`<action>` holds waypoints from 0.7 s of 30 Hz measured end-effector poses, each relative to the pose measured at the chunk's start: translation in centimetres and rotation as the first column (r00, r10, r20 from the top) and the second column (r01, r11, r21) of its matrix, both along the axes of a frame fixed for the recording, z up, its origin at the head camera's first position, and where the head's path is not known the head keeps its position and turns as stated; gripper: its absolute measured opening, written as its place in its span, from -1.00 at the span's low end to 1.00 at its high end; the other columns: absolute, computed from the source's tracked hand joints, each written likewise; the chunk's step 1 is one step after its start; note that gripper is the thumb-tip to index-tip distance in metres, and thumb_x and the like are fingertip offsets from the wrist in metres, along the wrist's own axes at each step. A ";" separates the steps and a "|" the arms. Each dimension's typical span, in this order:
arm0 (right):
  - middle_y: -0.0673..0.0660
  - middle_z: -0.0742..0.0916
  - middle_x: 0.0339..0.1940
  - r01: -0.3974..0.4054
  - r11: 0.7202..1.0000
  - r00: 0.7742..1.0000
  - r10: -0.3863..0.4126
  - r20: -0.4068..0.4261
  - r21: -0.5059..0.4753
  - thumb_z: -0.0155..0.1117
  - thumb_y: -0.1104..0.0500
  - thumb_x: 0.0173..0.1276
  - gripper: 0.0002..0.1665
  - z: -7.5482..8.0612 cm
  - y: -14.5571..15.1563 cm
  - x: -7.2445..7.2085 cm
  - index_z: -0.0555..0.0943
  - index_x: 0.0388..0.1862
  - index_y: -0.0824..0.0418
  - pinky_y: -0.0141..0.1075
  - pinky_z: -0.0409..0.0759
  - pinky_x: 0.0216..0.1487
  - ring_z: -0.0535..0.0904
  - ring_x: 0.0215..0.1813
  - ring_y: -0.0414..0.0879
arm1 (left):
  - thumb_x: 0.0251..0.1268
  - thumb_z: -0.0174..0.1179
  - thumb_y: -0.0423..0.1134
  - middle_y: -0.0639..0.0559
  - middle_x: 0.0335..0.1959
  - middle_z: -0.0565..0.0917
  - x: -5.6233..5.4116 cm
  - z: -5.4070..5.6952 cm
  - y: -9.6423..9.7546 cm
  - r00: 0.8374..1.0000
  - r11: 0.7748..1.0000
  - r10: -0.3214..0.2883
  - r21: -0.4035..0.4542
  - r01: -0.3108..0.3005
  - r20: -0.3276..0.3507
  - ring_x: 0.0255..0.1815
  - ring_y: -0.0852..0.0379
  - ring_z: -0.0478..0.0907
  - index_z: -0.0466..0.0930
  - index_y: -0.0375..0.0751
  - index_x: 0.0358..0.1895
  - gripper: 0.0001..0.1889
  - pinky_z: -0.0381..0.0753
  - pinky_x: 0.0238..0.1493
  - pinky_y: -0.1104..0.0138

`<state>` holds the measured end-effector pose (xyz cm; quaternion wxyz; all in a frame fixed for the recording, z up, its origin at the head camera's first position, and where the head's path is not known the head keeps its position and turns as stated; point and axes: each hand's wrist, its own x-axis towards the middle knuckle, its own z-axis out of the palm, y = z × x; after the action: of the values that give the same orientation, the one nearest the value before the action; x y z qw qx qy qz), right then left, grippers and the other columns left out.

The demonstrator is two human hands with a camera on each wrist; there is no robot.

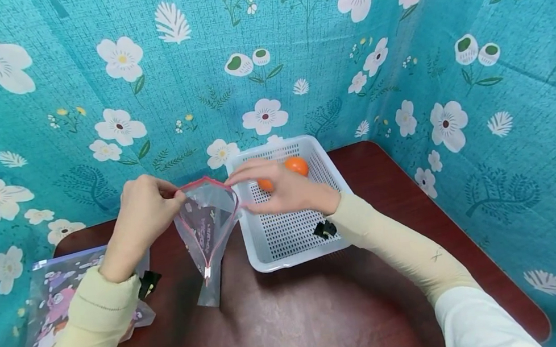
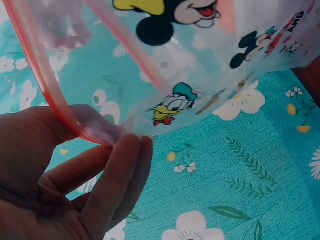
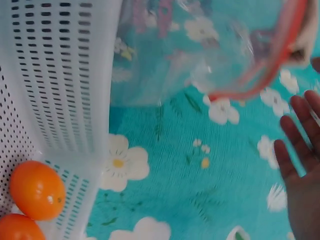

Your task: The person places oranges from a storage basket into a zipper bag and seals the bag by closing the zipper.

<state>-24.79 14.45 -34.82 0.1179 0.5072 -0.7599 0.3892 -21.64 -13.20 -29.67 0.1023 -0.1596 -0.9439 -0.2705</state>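
A clear zip bag (image 1: pixel 208 227) with a red seal and cartoon print hangs with its mouth spread wide over the table. My left hand (image 1: pixel 145 208) pinches the left edge of its mouth between thumb and fingers; the left wrist view shows this hand (image 2: pixel 80 175) at the red seal (image 2: pixel 44 95). Beside the bag's right edge is my right hand (image 1: pixel 282 187), over the basket. In the right wrist view its fingers (image 3: pixel 296 125) are extended and apart from the bag (image 3: pixel 150 70). Two oranges (image 1: pixel 296 165) lie in the white basket (image 1: pixel 268 265), one partly hidden by the right hand.
More printed zip bags (image 1: pixel 61 301), the top one with a purple-blue seal, lie at the table's left under my left forearm. A dark red-brown table (image 1: pixel 295 320) bears everything. Turquoise floral cloth (image 1: pixel 268 83) hangs behind and at both sides.
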 end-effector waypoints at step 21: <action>0.17 0.28 0.63 0.265 0.731 0.819 -0.515 0.253 0.629 0.29 0.33 0.39 -0.14 -6.9 3.4 -11.0 0.19 0.62 0.24 -0.02 0.29 0.52 0.26 0.55 0.09 | 0.22 0.28 -0.35 -0.21 -0.61 0.71 -0.5 -0.1 -0.7 0.998 0.998 0.058 -0.017 -0.058 -0.016 -0.65 0.00 0.52 0.79 -0.45 -0.42 -0.81 0.40 -0.63 0.25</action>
<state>-35.78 17.87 -41.71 -0.1197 0.2492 -0.9382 0.2080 -22.14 -13.92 -29.81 0.1162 -0.1353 -0.9496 -0.2579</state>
